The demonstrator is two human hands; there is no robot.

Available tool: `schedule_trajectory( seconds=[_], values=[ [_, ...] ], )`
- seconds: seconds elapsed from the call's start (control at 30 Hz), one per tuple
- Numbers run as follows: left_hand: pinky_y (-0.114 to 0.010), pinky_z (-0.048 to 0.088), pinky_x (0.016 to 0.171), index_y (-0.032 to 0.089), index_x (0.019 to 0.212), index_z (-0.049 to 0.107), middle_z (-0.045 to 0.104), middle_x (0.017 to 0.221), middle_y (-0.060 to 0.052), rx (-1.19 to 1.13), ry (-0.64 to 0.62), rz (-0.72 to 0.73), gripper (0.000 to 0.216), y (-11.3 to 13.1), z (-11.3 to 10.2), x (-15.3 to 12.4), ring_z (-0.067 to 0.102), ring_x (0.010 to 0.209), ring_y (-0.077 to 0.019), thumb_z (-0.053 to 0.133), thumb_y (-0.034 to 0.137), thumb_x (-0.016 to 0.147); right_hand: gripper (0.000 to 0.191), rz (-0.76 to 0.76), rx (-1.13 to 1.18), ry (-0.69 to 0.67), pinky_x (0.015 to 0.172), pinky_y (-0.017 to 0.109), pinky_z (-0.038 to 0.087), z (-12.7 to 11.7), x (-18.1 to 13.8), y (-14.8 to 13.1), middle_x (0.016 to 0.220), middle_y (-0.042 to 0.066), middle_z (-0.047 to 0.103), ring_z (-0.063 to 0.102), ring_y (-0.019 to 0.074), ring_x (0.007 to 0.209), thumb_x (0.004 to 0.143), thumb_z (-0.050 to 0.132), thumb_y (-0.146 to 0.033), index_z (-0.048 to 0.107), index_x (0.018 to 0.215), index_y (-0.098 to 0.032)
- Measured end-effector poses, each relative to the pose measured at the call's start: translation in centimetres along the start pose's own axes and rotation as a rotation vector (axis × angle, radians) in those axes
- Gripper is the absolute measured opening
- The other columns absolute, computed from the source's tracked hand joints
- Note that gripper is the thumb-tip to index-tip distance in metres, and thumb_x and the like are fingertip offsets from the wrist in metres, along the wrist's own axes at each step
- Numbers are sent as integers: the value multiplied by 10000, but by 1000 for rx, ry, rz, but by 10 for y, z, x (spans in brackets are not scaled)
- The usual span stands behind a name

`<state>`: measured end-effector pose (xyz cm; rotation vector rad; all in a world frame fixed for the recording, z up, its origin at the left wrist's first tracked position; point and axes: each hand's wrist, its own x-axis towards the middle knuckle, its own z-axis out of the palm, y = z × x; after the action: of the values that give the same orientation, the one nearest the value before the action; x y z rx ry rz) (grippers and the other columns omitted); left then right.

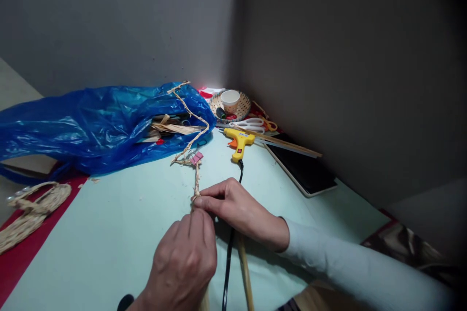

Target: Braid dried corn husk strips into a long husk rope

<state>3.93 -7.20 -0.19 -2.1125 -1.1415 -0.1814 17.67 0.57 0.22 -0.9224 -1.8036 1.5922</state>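
A thin braid of pale dried fibre [197,177] runs toward me from a pink binder clip [196,158] on the table. My right hand [237,206] pinches the braid's near end between thumb and fingertips. Just below it, my left hand [188,248] is closed, knuckles up, on the strands under the braid; its fingertips are hidden. Beyond the clip, a twisted length of the same fibre [199,117] bends back over a blue plastic bag [105,126]. A long pale strip [245,272] trails toward me below my right wrist.
A yellow glue gun [239,143] lies ahead, its black cord [229,262] running toward me. Behind are white-handled scissors [250,124] and a woven tray [242,109] bearing a cup [230,100]. A black tablet-like slab [302,167] lies right; braided fibre [32,214] lies left.
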Motion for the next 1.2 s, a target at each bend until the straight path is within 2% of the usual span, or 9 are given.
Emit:
schedule_trajectory(
  seconds=[0.2,0.33,0.4,0.5,0.6,0.73,0.9,1.07,1.2],
  values=[
    [-321,455,540,93,990,710,709,677,-80,-373,106,50,244,7,-3,-10,639,556,-202,547,51,814,243,64,37,19,614,230,348,1,0,-2,638,2,560,429,113,611,841,516,-231,649,676,-113],
    [-305,471,640,232,958,657,710,768,-41,-831,43,-570,124,-15,-4,0,655,662,-195,552,225,893,232,56,42,18,576,225,316,-3,0,-1,598,-11,524,387,105,587,827,530,-230,637,657,-114],
    [-317,447,623,236,839,618,680,751,-25,-1067,-164,-886,106,-29,2,7,628,662,-206,604,339,860,243,23,53,17,578,227,309,-5,0,-1,584,-19,499,363,100,579,831,535,-248,631,651,-116],
    [-296,466,720,214,951,606,679,839,-14,-1718,-441,-1005,248,-43,13,13,630,795,-199,713,358,780,253,-14,124,-27,612,233,345,-6,-1,-1,609,-8,536,402,105,588,831,544,-271,639,659,-112],
    [-269,448,727,202,1099,567,680,859,-9,-2056,-488,-1004,321,-46,21,12,623,763,-154,690,284,814,264,-32,176,-59,707,261,414,-6,-1,-2,677,32,628,509,132,643,843,544,-281,657,679,-108],
    [-250,422,602,184,1075,544,680,797,-12,-2127,-473,-1038,312,-45,19,10,557,599,-112,660,182,784,265,-37,99,-82,777,279,444,-7,-1,0,764,67,685,579,161,728,864,523,-264,686,732,-103],
    [-181,213,437,165,894,558,566,628,47,-2183,-405,-1243,160,-38,15,18,308,469,-43,645,199,764,267,-57,-17,-77,768,254,447,-7,-1,3,768,48,685,592,153,740,882,487,-186,736,823,-110],
    [-204,122,419,155,847,553,591,606,28,-1971,-477,-1168,259,-34,20,21,281,414,-29,672,376,785,291,-87,-137,-98,779,231,444,-7,-5,3,803,37,712,631,150,784,901,456,-147,746,871,-142],
    [-218,128,412,162,940,582,566,537,57,-1826,-487,-1142,286,-34,23,17,265,394,-49,647,397,790,286,-104,-516,-42,640,229,370,-8,-12,-6,661,19,663,530,121,593,897,465,-143,734,801,-160]
  ],
)
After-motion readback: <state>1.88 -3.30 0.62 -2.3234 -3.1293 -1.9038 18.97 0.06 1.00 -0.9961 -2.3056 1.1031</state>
